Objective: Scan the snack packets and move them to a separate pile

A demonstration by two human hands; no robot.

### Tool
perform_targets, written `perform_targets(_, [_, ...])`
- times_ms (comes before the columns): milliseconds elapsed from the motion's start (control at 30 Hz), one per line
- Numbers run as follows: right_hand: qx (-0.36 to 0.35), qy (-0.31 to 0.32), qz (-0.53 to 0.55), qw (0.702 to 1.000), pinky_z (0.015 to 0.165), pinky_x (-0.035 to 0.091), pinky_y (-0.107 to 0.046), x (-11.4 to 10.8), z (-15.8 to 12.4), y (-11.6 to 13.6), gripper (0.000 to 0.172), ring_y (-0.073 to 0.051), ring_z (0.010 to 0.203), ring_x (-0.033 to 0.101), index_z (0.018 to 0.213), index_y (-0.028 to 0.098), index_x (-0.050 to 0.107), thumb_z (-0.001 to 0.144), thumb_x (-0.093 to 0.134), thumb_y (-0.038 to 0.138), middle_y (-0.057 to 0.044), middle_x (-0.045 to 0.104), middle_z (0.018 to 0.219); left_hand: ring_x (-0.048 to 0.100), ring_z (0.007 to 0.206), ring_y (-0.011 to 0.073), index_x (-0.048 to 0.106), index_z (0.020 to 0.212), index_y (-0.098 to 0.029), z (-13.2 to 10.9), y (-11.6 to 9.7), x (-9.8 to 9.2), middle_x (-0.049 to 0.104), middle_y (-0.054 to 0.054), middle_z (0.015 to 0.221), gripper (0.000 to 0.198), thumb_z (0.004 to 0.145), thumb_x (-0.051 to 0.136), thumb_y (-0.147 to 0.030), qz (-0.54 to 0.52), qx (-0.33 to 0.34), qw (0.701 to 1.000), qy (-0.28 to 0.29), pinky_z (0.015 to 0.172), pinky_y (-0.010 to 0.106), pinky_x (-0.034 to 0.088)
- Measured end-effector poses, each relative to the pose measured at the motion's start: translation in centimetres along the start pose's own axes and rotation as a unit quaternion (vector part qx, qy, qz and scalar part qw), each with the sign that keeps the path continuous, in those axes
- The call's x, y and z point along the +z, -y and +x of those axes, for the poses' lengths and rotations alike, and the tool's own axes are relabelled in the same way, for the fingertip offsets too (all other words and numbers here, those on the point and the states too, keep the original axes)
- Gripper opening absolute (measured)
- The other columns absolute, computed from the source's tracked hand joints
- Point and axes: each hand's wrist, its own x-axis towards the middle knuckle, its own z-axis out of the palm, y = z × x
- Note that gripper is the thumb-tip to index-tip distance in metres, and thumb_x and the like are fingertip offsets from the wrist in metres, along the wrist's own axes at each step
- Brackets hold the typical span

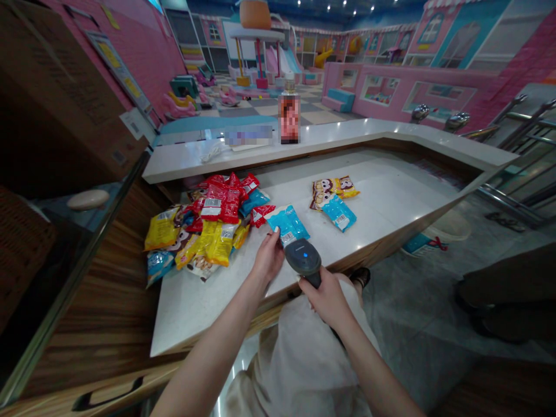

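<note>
The left hand (270, 255) holds a blue packet (286, 220), the right hand (326, 295) a scanner (302, 256).

Small ceiling lights (329, 5) sparkled up top, and look, a pale sheen washed across the white counter (382, 191)! A blue spot glowed on the scanner (303, 256). Shadow swallowed the cardboard box (56, 87) at left. Edges stretched wide, the distant slide (286, 59) looked soft, and pixel blocks masked the bottle (289, 119).
</note>
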Motion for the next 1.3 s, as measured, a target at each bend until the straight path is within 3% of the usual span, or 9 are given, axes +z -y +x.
perform_targets(300, [-0.002, 0.005, -0.011, 1.000, 0.049, 0.044, -0.024, 0.0, 0.0, -0.1, 0.021, -0.020, 0.051, 0.063, 0.096, 0.017, 0.068, 0.082, 0.062, 0.030, 0.002, 0.062, 0.051, 0.070, 0.100, 0.0185, 0.067, 0.105, -0.015, 0.0, 0.2, -0.3, 0.075, 0.007, 0.107, 0.024, 0.087, 0.071, -0.030, -0.009, 0.000, 1.000, 0.001, 0.102, 0.035, 0.049])
perform_targets(667, [0.003, 0.002, -0.014, 1.000, 0.049, 0.044, -0.024, 0.0, 0.0, -0.1, 0.020, -0.021, 0.052, 0.064, 0.094, 0.017, 0.068, 0.082, 0.061, 0.031, 0.002, 0.062, 0.051, 0.066, 0.114, 0.0205, 0.065, 0.104, -0.019, 0.1, 0.1, 0.0, 0.073, 0.007, 0.115, 0.019, 0.089, 0.069, -0.029, -0.010, 0.001, 1.000, 0.001, 0.104, 0.037, 0.049])
perform_targets(900, [0.001, 0.001, -0.010, 1.000, 0.048, 0.043, -0.024, -0.1, -0.2, 0.1, 0.019, -0.020, 0.048, 0.061, 0.094, 0.017, 0.067, 0.081, 0.061, 0.029, 0.003, 0.060, 0.048, 0.068, 0.107, 0.0202, 0.066, 0.106, -0.016, -0.1, 0.0, 0.0, 0.074, 0.007, 0.113, 0.026, 0.085, 0.074, -0.031, 0.001, 0.003, 1.000, -0.003, 0.104, 0.037, 0.049])
perform_targets(1100, [0.003, -0.004, -0.008, 1.000, 0.047, 0.043, -0.025, 0.0, -0.2, 0.1, 0.019, -0.020, 0.047, 0.061, 0.093, 0.017, 0.067, 0.081, 0.061, 0.029, 0.004, 0.058, 0.046, 0.070, 0.100, 0.0189, 0.067, 0.102, -0.016, -0.2, -0.1, 0.1, 0.075, 0.006, 0.106, 0.021, 0.085, 0.073, -0.028, 0.003, 0.005, 1.000, -0.013, 0.100, 0.035, 0.050])
perform_targets(1300, [0.014, -0.017, -0.021, 1.000, 0.047, 0.044, -0.024, -1.4, -0.5, 0.9, 0.014, -0.019, 0.041, 0.059, 0.086, 0.018, 0.068, 0.080, 0.062, 0.030, 0.006, 0.054, 0.041, 0.067, 0.110, 0.0234, 0.068, 0.113, -0.018, 0.5, -0.1, 0.9, 0.073, 0.007, 0.117, 0.030, 0.085, 0.070, -0.029, 0.084, 0.043, 0.994, 0.049, 0.105, 0.040, 0.047])
